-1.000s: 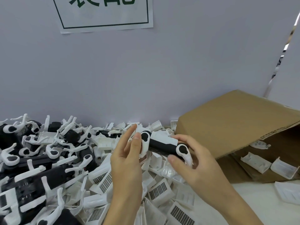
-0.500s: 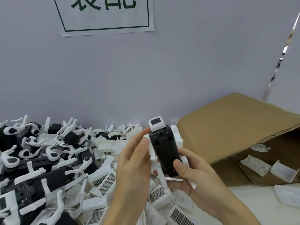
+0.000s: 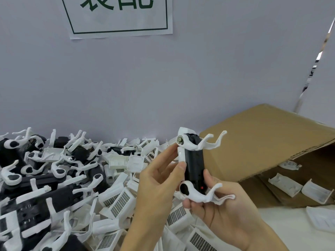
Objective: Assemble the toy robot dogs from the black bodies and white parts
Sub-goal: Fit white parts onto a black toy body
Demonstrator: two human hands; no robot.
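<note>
I hold one toy robot dog (image 3: 194, 163) upright between both hands; its black body stands on end, with white legs sticking out to the right at the top and the bottom. My left hand (image 3: 159, 180) pinches its left side with thumb and fingertips. My right hand (image 3: 217, 211) cups its lower end, thumb against the black body. Below and to the left lies a heap of loose white parts (image 3: 123, 196), many with grille faces. Assembled black-and-white dogs (image 3: 34, 196) are piled at the far left.
An open cardboard box (image 3: 262, 142) lies on its side at the right, with several white shells (image 3: 297, 187) inside it. One white part (image 3: 322, 220) lies on the table before the box. A grey wall with a paper sign (image 3: 119, 15) closes off the back.
The dog was lying sideways between my hands a second ago. I have turned it on end and rolled it, so its legs now point right, and raised it slightly.
</note>
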